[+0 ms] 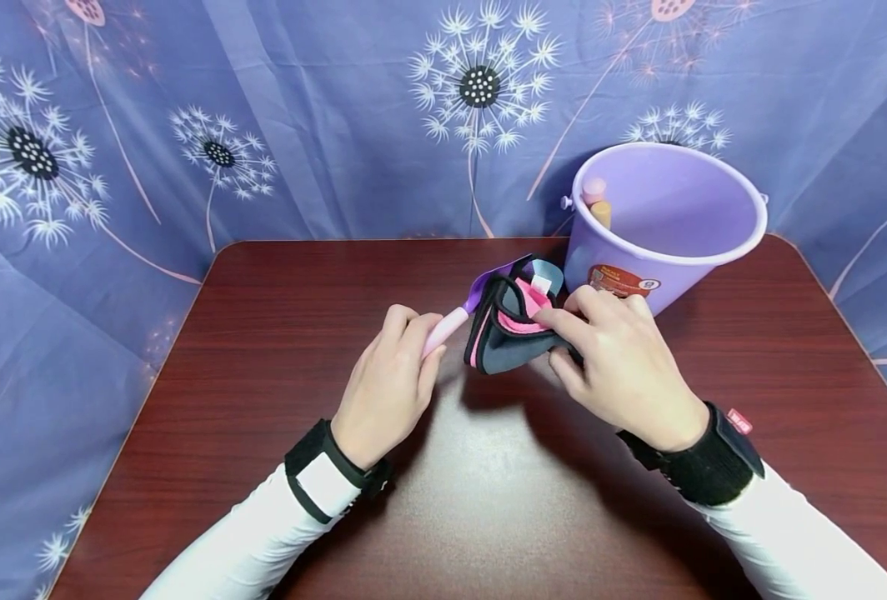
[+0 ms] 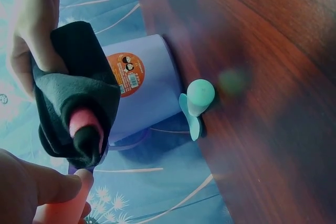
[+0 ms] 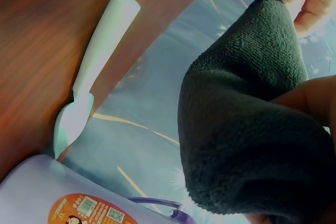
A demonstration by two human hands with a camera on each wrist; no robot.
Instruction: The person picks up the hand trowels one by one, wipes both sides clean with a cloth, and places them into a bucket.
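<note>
Nearest: two white sleeves w/ black wrist straps, over the dark red-brown wooden table (image 1: 263,350).

Left hand (image 1: 387,383) lay low above the table, fingers curled & pressed together, pinching the pink handle of a small purple plastic scoop (image 1: 464,307). Scoop's purple end ran up & right, tucked against the cloth. In left wrist view, thumb & finger showed at the bottom edge by the pink handle (image 2: 65,208).

Right hand (image 1: 623,358) sat just right of it, fingers curled, thumb & fingertips pinching a folded soft cloth, dark grey outside w/ pink inside & black trim (image 1: 503,329). Cloth held up off the table, between both hands, touching the scoop. White tag showed at its top. In right wrist view, cloth (image 3: 247,124) filled most of the frame, fuzzy & dark; left hand's fingers seen far off at top right.

Behind the right hand: round light purple plastic bucket (image 1: 664,221) w/ an orange sticker, stood upright on the far right part of the table, just beside the cloth. Inside it: a pale pink & tan stick-like toy (image 1: 597,200); couldn't tell what exactly.

Near the bucket, at table's far edge: a mint green plastic toy shovel (image 3: 97,66), lay flat, blade end toward the bucket.

Farthest: blue-purple curtain w/ white dandelion print (image 1: 263,108), hung behind the table.
</note>
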